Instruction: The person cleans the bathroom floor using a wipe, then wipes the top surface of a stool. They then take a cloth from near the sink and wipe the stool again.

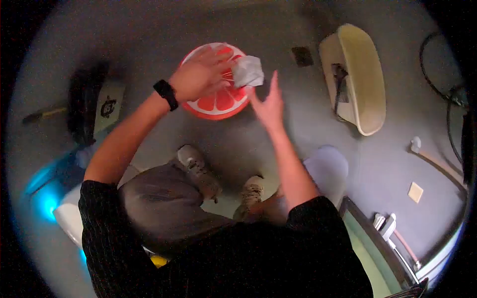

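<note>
We see the left hand (204,74), fingers extended and slightly parted, over a round red-and-white disc (226,99) patterned like a citrus slice; a black wristband (166,95) adjoins this hand. The right hand (268,105), thumb and finger spread, lies at the disc's right edge. Between them is a crumpled white sheet (248,71); we cannot tell whether either grips it. Farther right we note a cream oblong tub (371,82).

Dim and grainy, bowed and blackening toward the edges; a cyan light (51,208) glares well behind and left of the blurred left hand (202,74).
</note>
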